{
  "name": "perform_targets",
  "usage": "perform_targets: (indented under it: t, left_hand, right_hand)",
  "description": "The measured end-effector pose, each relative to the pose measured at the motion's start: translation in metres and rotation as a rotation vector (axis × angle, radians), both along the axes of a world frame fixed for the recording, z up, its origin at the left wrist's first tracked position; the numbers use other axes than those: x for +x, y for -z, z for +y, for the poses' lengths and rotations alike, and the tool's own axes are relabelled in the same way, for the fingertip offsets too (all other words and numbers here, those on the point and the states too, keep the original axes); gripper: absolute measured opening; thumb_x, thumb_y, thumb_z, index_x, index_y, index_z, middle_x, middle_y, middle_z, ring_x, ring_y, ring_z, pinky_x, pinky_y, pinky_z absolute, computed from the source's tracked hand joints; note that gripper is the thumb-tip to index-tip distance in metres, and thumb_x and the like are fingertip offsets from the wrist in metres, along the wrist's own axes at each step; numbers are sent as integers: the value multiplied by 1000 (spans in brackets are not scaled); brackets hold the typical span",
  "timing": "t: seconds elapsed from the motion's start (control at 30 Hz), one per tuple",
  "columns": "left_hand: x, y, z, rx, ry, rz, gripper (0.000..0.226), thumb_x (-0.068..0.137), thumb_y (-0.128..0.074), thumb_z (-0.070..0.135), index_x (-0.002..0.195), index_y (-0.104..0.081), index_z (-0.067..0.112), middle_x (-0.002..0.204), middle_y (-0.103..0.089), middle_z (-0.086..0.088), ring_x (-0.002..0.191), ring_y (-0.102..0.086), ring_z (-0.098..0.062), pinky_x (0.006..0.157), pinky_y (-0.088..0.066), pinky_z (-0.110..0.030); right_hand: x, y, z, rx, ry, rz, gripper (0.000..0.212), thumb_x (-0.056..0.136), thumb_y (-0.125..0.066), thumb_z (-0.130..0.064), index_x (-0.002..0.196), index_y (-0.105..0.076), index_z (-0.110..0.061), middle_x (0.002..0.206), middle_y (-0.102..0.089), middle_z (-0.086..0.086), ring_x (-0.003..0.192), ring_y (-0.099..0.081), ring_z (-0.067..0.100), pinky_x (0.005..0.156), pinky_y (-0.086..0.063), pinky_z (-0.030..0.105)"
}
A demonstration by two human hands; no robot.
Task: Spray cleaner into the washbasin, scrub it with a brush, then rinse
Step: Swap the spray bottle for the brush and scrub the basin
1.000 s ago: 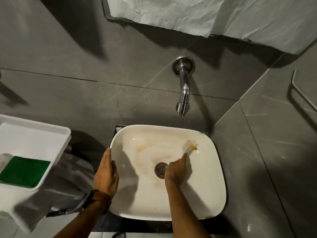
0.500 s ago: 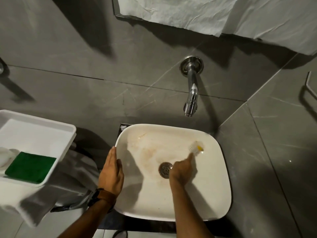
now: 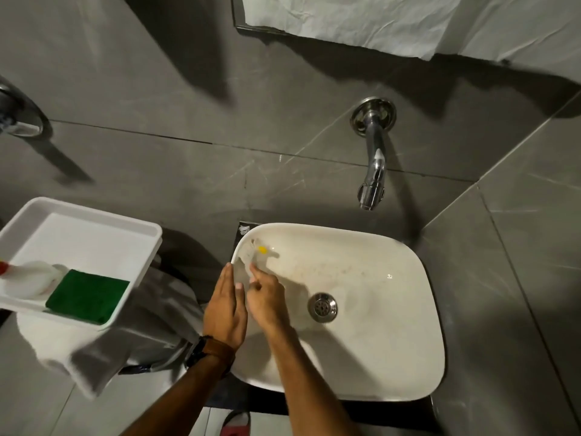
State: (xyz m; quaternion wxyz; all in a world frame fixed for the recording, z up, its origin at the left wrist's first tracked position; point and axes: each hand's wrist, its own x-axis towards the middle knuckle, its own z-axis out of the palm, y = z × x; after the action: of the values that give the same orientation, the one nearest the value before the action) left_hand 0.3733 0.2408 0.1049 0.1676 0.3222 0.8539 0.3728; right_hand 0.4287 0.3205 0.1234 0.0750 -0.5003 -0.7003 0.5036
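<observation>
A white rectangular washbasin (image 3: pixel 418 350) with brownish stains and a metal drain (image 3: pixel 322 307) stands against the grey tiled wall. My right hand (image 3: pixel 265 302) is shut on a small brush (image 3: pixel 257 250) with pale bristles and a yellow spot, pressed into the basin's far left corner. My left hand (image 3: pixel 224 309) lies flat on the basin's left rim, fingers apart, holding nothing. A chrome tap (image 3: pixel 373 171) juts from the wall above the basin; no water runs from it.
A white tray (image 3: pixel 78 234) at the left holds a green scrub pad (image 3: pixel 88 295) and a white spray bottle (image 3: pixel 28 278). Crumpled white cloth (image 3: pixel 103 347) lies under the tray. White paper (image 3: pixel 377 23) covers the wall above. A red slipper (image 3: pixel 235 423) shows on the floor.
My right hand has swept the brush from the basin's right side, past the drain, to its far left corner. My left hand stays on the rim. The view has shifted left.
</observation>
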Motion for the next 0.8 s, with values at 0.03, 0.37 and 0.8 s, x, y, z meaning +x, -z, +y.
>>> perform_targets:
  t: [0.03, 0.37, 0.8]
  left_hand:
    - [0, -1, 0, 13, -10, -14, 54, 104, -26, 43, 153, -26, 20, 158, -33, -2, 143, -35, -18, 110, -28, -28]
    - [1, -4, 0, 42, -35, -51, 67, 98, -19, 61, 153, -26, 23, 159, -33, 0, 144, -33, -16, 110, -25, -27]
    - [-1, 4, 0, 21, -13, -14, 65, 99, -23, 58, 153, -25, 23, 158, -33, -3, 144, -34, -22, 112, -29, -37]
  right_hand:
    - [16, -7, 3, 11, -126, -46, 39, 104, -47, -20, 139, -62, -29, 135, -68, 2, 115, -66, 22, 91, -53, 32]
    - [192, -62, 12, 334, -570, -929, 42, 99, -37, -28, 136, -56, -24, 133, -67, 3, 123, -63, 28, 101, -46, 38]
    - [105, -43, 27, 352, -317, -723, 32, 94, -49, -17, 120, -68, -15, 120, -72, 11, 111, -68, 32, 89, -54, 37]
